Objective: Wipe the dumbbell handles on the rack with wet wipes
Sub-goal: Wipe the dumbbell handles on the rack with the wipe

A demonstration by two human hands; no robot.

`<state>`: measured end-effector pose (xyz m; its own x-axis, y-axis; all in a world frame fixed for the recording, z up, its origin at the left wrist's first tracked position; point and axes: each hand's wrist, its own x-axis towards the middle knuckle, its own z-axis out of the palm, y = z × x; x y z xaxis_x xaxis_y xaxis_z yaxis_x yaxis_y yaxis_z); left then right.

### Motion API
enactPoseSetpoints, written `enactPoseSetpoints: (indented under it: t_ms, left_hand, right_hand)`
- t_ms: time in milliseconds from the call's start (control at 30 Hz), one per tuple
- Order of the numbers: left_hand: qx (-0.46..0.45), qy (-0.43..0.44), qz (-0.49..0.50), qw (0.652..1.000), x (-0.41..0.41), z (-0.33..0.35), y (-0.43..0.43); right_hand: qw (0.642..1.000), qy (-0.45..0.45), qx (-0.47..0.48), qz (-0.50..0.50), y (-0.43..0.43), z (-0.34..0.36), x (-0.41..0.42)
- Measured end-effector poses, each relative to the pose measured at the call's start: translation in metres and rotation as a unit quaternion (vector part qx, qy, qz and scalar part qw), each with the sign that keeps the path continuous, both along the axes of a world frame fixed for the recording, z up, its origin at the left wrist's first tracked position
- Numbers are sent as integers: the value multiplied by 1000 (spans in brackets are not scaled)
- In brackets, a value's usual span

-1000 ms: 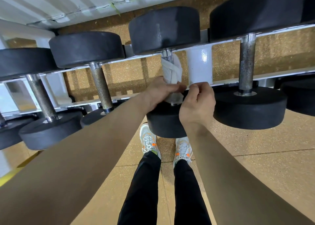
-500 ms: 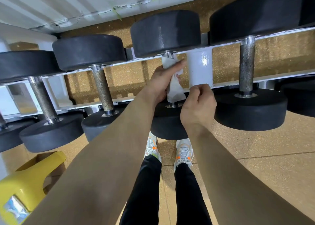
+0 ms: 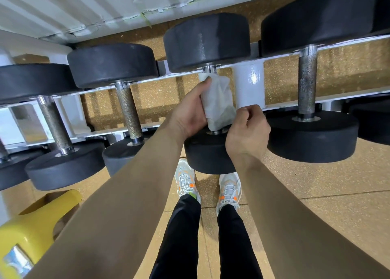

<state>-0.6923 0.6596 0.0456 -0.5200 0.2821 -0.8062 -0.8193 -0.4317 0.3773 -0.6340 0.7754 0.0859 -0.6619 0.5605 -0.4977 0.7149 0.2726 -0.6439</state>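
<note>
On the rack's middle dumbbell handle [image 3: 209,69]: gripping with left hand [image 3: 190,114], thumb up along the bar, fingers curled round a white wet wipe [image 3: 218,101] wrapped over the knurled part. Covers nearly the whole handle; only the chrome collars show at top and bottom. Right hand [image 3: 247,128] clenched, fingertips tucked at the wipe's lower right edge, just above the near head [image 3: 207,154]. Touching the wipe there; cannot tell whether pinching it or only pressed against it.

Outward: far head [image 3: 206,42] sits beyond the white rack rail, next to a glossy white rack post [image 3: 249,86]. Bare knurled handle [image 3: 307,84] on the larger dumbbell to the right; two more bare ones [image 3: 128,111] and [image 3: 53,122] on smaller dumbbells to the left. All lying across the two rails, black round heads on each end.

Below: black trousers, white sneakers [image 3: 185,179] with orange accents on speckled tan flooring [image 3: 316,183]. Yellow plastic container [image 3: 31,226] at bottom left, partly behind the left forearm. White ribbed wall [image 3: 63,8] behind the rack.
</note>
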Motion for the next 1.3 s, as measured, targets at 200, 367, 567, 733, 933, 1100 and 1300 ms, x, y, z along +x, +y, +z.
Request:
enactPoseSetpoints:
  t_ms: [200,367,567,733,933,1100,1300]
  left_hand:
    - [-148,25,-4,989,-1,1,14]
    - [-209,34,-14,977,-15,12,35]
    - [-291,81,-61,951,-4,1,35]
    - [-288,75,-212,931,2,-4,15]
    - [-187,92,-385,899,2,-5,-10]
    - [-130,34,-270,954,-2,-6,4]
    - [-8,-11,-119,993,-9,-8,16]
  right_hand:
    - [1000,11,6,0,-1,0,0]
    - [1000,3,6,-2,-1,0,0]
    - [1000,-7,-1,-11,-1,2,-1]
    - [1000,-8,-2,-2,-2,4,-1]
    - [1000,-1,3,7,-1,3,0]
    - [1000,-7,-1,2,0,3,-1]
    - [1000,0,4,5,1,-1,0]
